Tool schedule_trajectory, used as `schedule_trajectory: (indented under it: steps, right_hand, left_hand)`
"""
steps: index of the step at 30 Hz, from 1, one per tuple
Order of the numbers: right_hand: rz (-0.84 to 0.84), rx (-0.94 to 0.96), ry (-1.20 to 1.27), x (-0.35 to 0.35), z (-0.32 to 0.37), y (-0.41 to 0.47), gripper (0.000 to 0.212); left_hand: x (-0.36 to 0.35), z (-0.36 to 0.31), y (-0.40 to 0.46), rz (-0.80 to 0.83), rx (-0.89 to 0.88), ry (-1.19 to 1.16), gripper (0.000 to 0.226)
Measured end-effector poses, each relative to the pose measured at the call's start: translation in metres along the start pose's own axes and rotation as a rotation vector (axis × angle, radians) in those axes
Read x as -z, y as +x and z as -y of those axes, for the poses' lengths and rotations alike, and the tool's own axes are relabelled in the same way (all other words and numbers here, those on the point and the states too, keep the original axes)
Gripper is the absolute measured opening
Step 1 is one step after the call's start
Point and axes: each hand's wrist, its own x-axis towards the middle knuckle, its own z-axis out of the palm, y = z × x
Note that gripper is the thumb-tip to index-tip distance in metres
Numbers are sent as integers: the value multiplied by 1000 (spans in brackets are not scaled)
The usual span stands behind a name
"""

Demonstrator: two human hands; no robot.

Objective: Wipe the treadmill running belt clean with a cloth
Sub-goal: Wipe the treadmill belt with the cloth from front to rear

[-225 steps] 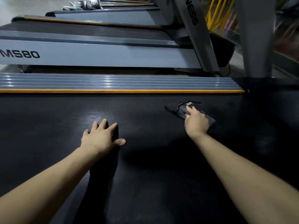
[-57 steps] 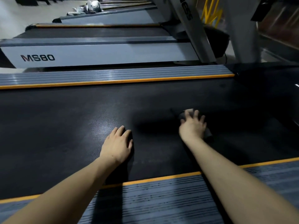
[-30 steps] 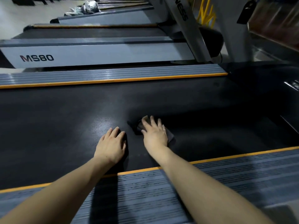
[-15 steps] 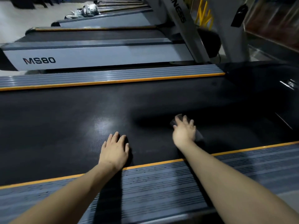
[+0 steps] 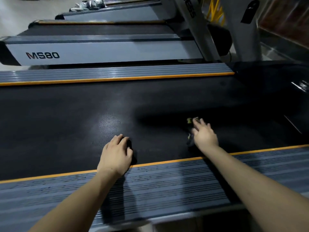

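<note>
The belt (image 5: 70,118), black and finely textured, is seen running across the view between two grey ribbed side rails edged in orange. A dark cloth (image 5: 190,133) with yellowish marks is pressed flat onto the belt, right of the middle and nearer the near rail (image 5: 167,185) than the far rail (image 5: 117,72). Most of the cloth is hidden under the right hand (image 5: 204,137); only its left edge and a corner beyond the fingertips are shown, and these are blurred. The right hand is laid palm down on the cloth, its fingers (image 5: 198,123) held straight and slightly spread, not curled round the fabric. The right forearm is stretched over the near rail from the lower right corner.

The left hand (image 5: 116,154) is planted on the belt well to the left of the cloth, just beyond the orange strip of the near rail, with nothing held. Its fingers (image 5: 122,142) are kept together and bent gently down onto the surface. A pale sheen is seen on the belt beyond this hand.

Past the far rail a second treadmill (image 5: 100,49) is placed side on, marked MS80 on its grey flank, with a grey upright (image 5: 195,25) rising at its right end. More treadmills are lined up behind it, and a pale bundle (image 5: 92,2), too blurred to identify, is seen on the floor at the top.
</note>
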Motion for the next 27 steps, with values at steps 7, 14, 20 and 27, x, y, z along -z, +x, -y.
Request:
schedule_trajectory:
  steps: [7, 14, 20, 27]
  right_hand:
    - [-49, 230, -134, -66, 102, -42, 42]
    - [87, 448, -29, -71, 95, -42, 46]
    - [29, 336, -45, -18, 31, -15, 50]
    - [-21, 210, 40, -20, 26, -25, 47]
  left_hand:
    - [-2, 2, 2, -25, 35, 0, 48]
    - [0, 1, 1, -48, 28, -26, 45]
    - [1, 1, 1, -34, 33, -44, 46]
    - [2, 1, 1, -29, 28, -46, 44]
